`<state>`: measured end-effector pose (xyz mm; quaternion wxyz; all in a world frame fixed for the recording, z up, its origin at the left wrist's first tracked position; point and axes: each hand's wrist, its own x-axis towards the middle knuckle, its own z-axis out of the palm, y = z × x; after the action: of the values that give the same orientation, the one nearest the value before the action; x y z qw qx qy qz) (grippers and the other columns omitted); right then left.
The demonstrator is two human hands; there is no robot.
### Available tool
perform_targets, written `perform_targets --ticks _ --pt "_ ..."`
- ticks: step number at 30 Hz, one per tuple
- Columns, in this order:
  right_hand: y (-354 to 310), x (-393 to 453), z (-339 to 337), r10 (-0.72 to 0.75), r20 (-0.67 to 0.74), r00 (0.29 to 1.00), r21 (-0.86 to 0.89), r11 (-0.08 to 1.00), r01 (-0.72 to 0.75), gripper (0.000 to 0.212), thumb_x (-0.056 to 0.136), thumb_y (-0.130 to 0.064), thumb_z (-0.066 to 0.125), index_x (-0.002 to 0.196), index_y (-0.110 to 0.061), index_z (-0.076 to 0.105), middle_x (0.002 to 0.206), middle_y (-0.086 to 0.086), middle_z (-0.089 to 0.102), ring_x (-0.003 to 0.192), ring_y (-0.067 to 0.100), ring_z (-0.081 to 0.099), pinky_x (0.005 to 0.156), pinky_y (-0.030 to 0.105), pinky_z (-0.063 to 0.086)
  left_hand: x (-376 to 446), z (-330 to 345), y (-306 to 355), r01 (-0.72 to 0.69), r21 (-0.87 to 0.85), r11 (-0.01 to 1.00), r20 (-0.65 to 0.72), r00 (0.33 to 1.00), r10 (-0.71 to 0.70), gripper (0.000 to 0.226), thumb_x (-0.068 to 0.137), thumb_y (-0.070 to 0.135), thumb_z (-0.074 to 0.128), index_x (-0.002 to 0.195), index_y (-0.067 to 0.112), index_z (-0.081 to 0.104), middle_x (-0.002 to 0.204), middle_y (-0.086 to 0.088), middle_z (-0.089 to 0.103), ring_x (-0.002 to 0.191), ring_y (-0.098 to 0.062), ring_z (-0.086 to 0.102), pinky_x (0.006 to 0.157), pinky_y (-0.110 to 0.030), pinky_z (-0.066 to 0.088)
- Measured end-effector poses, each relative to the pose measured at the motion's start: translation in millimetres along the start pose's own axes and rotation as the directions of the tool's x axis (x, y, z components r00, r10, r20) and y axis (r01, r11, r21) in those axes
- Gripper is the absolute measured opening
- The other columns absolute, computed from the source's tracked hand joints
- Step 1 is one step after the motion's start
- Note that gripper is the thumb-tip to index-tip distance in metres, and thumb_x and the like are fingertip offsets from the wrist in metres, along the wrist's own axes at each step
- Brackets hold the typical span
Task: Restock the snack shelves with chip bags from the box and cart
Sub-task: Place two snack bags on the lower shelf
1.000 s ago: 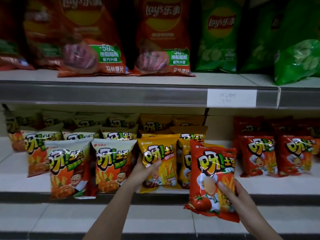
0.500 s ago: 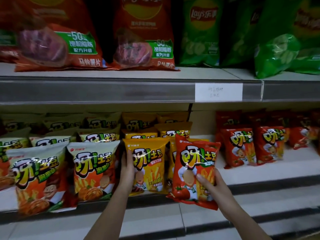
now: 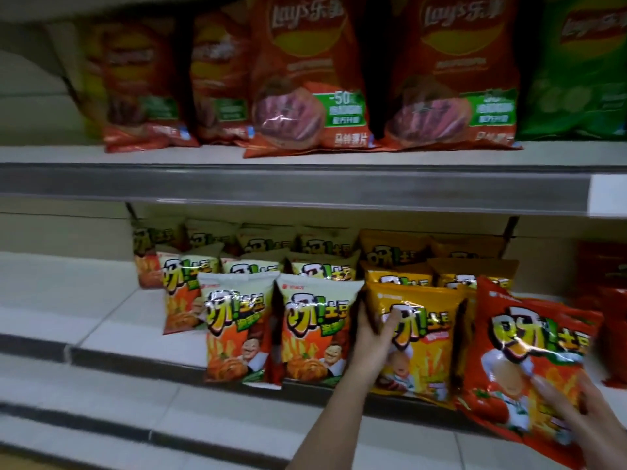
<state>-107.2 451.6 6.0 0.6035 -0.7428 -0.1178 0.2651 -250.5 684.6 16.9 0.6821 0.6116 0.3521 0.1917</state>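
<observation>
Here the whole view is smeared by motion, so the print on most packs is hard to read. The right hand [image 3: 576, 418] sits at the lower right corner, partly cut off by the frame edge; its fingers and thumb grip a red chip bag [image 3: 529, 368], which is tilted and held in front of the lower shelf [image 3: 135, 320], overlapping the front of the yellow row. The left hand [image 3: 373, 334] reaches up from below and grips the left edge of the front yellow chip bag [image 3: 420, 337], thumb across its face, the other fingers hidden behind the pack. That bag stands upright at the shelf's front edge, and more yellow bags [image 3: 471, 266] stand behind it, mostly covered. Just left of the hand stand two white chip bags [image 3: 278, 327] side by side, with further rows behind them half hidden. At the far right, dark red packs [image 3: 610, 300] are cut off and too blurred to make out. On the upper shelf [image 3: 305, 184], large orange bags [image 3: 312, 83] stand beside a green bag [image 3: 576, 69], tops out of frame.
</observation>
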Motion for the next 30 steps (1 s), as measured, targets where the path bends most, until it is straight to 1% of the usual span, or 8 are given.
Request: perform_targets --ticks 4,7,11,15,19,25,28,30 --pt "-6.1 -6.1 13.3 -0.016 0.034 0.999 0.054 0.998 0.014 0.105 0.035 -0.068 0.089 0.127 -0.034 0.053 0.110 0.002 0.072 0.094 0.033 0.071 0.091 0.056 0.051 4.2 -3.7 -1.1 -0.008 0.038 0.999 0.032 0.999 0.007 0.134 0.039 0.090 0.065 0.151 0.043 0.006 0.148 0.007 0.043 0.134 -0.024 0.043 0.108 -0.048 0.040" --pt "-15.1 -12.6 24.0 -0.037 0.065 0.997 0.079 0.996 0.032 0.089 0.053 -0.051 0.083 0.132 -0.029 0.048 0.117 0.006 0.068 0.098 0.032 0.068 0.093 0.055 0.050 4.4 -1.3 0.8 -0.047 0.046 0.998 0.042 0.998 0.045 0.129 0.043 0.083 0.070 0.151 0.040 0.013 0.145 0.008 0.045 0.132 -0.021 0.045 0.108 -0.045 0.040" --pt "-20.4 -17.3 24.3 -0.044 0.082 0.996 0.058 0.998 0.039 0.091 0.053 -0.057 0.086 0.131 -0.030 0.046 0.116 0.003 0.067 0.097 0.028 0.069 0.083 0.045 0.055 8.9 4.5 -1.0 -0.093 0.037 0.995 0.039 0.995 0.091 0.095 0.072 0.054 0.076 0.148 0.033 0.023 0.139 0.009 0.050 0.128 -0.014 0.047 0.103 -0.032 0.039" --pt "-23.7 -21.1 23.8 -0.078 0.078 0.994 0.004 0.997 0.078 0.109 0.034 -0.074 0.083 0.127 -0.032 0.044 0.112 0.000 0.066 0.093 0.023 0.068 0.075 0.040 0.055 11.4 11.7 -8.6 -0.107 0.069 0.992 -0.036 0.993 0.109 0.115 0.048 0.081 0.073 0.145 0.036 0.030 0.137 0.009 0.053 0.127 -0.016 0.050 0.108 -0.046 0.041" --pt "-28.1 -25.5 20.8 -0.122 0.062 0.991 -0.022 0.992 0.124 0.124 0.014 -0.085 0.073 0.123 -0.035 0.044 0.105 -0.011 0.066 0.089 0.011 0.067 0.064 0.025 0.049 8.1 16.4 -9.1 -0.171 0.094 0.981 -0.197 0.962 0.187 0.111 0.054 0.086 0.063 0.147 0.038 0.026 0.142 0.008 0.047 0.132 -0.016 0.044 0.108 -0.047 0.040" --pt "-30.3 -27.6 7.3 -0.136 0.045 0.990 0.049 0.990 0.134 0.074 0.067 -0.054 0.082 0.128 -0.036 0.044 0.113 -0.011 0.066 0.092 0.005 0.069 0.067 0.018 0.052 -5.5 28.3 8.1 -0.328 0.186 0.926 -0.364 0.852 0.375 0.066 0.084 0.037 0.068 0.141 0.032 0.035 0.143 0.001 0.045 0.132 -0.018 0.043 0.109 -0.046 0.039" --pt "-30.2 -26.7 -6.7 -0.145 0.022 0.989 0.087 0.986 0.143 0.053 0.078 -0.031 0.074 0.124 -0.033 0.047 0.105 -0.014 0.068 0.084 -0.002 0.070 0.061 0.013 0.053 -27.9 60.3 20.0 -0.432 0.165 0.887 -0.239 0.855 0.461 0.050 0.092 0.025 0.063 0.136 0.024 0.042 0.139 0.007 0.043 0.126 -0.003 0.041 0.102 -0.019 0.039" --pt "-27.9 -25.3 -21.0 -0.146 0.033 0.989 0.097 0.985 0.142 0.047 0.081 -0.027 0.074 0.120 -0.034 0.048 0.101 -0.015 0.070 0.086 -0.003 0.070 0.063 0.013 0.053 -38.9 88.9 24.4 -0.450 0.132 0.884 -0.071 0.885 0.461 0.044 0.090 0.024 0.063 0.130 0.025 0.044 0.132 0.012 0.046 0.119 0.003 0.045 0.099 -0.015 0.039"
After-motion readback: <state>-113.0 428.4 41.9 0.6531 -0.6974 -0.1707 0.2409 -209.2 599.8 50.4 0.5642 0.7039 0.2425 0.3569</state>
